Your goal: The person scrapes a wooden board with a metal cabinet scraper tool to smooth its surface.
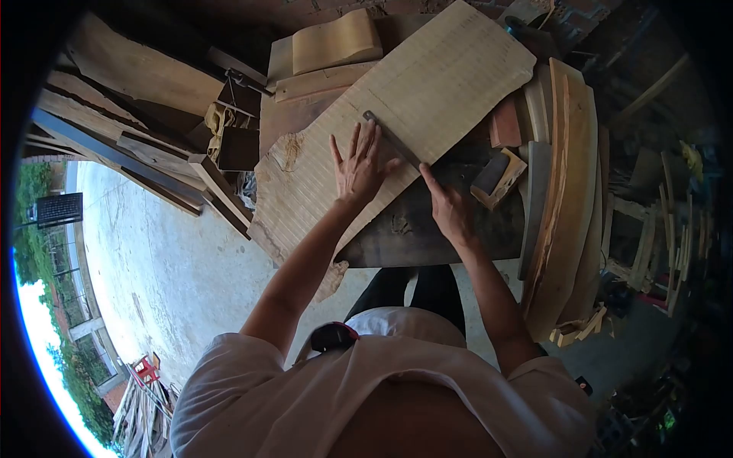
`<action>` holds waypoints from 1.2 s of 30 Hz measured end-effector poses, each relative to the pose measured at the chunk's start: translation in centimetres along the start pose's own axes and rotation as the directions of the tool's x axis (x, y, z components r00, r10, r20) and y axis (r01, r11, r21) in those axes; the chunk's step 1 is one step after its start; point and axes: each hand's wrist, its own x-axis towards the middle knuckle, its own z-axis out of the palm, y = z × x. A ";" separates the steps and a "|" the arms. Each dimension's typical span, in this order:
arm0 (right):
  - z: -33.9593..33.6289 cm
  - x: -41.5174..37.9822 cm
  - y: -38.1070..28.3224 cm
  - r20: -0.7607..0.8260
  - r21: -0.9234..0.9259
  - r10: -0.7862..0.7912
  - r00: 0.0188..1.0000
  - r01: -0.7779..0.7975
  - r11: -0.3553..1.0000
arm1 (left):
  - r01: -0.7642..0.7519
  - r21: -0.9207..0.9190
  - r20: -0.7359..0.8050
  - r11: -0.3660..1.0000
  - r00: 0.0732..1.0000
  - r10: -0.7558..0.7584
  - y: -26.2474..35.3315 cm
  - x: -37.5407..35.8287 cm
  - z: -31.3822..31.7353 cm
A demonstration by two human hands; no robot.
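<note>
A long, wide wooden board (427,84) with a rippled, ridged surface and ragged ends lies diagonally across the workbench (458,244). My left hand (359,172) rests flat on it, palm down, fingers spread and fingertips close beside a dark file-like flat bar (397,143). This narrow bar slants over the board, its far end past my left fingertips. My right hand (450,210) is closed around its near end at the board's front edge, index finger stretched along it.
A dark block with a pale wooden side (498,179) and a reddish block (505,126) sit right of the board. Curved planks (569,191) stand along the bench's right side. A wavy wooden piece (336,42) lies behind; stacked planks (137,72) fill the left.
</note>
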 end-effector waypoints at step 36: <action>-3.4 2.5 3.1 -0.196 -0.135 0.018 0.981 -0.045 0.990 | -0.068 0.108 0.029 0.992 0.997 0.066 2.9 6.6 -0.5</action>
